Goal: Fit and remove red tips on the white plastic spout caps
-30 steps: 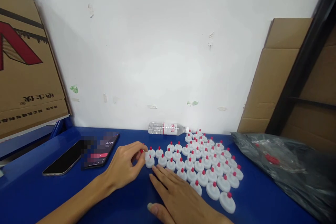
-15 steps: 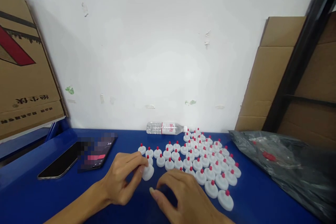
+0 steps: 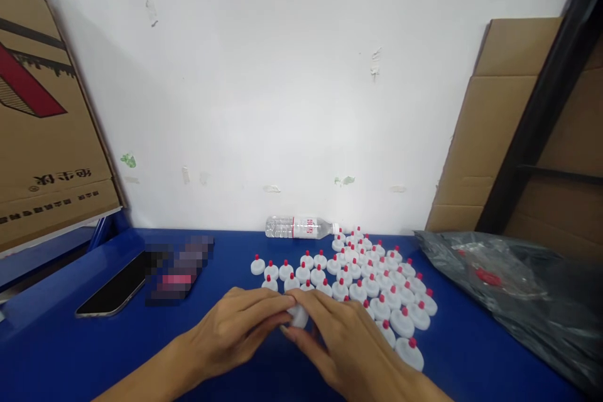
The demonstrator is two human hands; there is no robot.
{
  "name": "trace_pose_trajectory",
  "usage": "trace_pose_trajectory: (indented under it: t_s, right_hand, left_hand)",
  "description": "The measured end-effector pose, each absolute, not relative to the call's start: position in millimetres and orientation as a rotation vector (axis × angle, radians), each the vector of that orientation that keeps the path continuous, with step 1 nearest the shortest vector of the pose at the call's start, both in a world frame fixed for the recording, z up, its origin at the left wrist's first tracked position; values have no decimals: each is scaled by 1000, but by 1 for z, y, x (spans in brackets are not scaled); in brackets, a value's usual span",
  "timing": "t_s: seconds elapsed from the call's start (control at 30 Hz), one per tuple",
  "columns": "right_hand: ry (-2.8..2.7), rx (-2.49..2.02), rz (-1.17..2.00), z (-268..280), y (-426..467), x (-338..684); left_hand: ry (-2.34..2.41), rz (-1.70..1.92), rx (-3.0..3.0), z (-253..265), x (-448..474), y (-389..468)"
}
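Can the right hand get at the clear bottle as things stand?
Probably, by reaching over the red-tipped pieces between; nothing covers the bottle, but the right hand is busy with a white piece.

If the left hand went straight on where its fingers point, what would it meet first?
The left hand would most likely meet the white cap it seems to touch, then the right hand; depth there is unclear.

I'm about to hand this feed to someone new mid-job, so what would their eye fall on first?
Probably the crowd of red-tipped white pieces, spread over the middle and right of the blue table. Next, just in front of them, the left hand and right hand meet at one held white piece. Behind, a clear bottle lies on its side near the foot of the white wall.
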State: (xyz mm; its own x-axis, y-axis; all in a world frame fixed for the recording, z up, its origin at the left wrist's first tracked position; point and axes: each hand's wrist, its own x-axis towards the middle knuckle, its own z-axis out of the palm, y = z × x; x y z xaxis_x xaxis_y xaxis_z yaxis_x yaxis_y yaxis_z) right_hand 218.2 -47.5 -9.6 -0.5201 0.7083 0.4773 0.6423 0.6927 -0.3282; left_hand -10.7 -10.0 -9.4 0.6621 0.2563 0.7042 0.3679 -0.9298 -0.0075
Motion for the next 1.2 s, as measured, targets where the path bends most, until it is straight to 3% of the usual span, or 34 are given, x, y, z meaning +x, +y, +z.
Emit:
trace_pose_trajectory:
  t_s: [0.43, 0.83, 0.9, 1.07, 1.2]
  right_hand:
    - [-2480, -987, -78, -4, -46, 229]
    - [-2474, -881, -358, 4, -38, 240]
    - [-2384, -906, -277, 7, -38, 245]
    - [-2387, -796, -132, 6, -49, 235]
    - [-2379, -628, -28, -9, -54, 218]
  left_hand:
    - [-984, -737, -3075, 1, 0, -19]
    - [-1619, -1316, -3703, 1, 2, -9]
    - [-1571, -1190, -3639, 4, -1, -8]
    - [-1184, -375, -3144, 9, -5, -12]
    - [-1112, -86, -3004, 8, -6, -14]
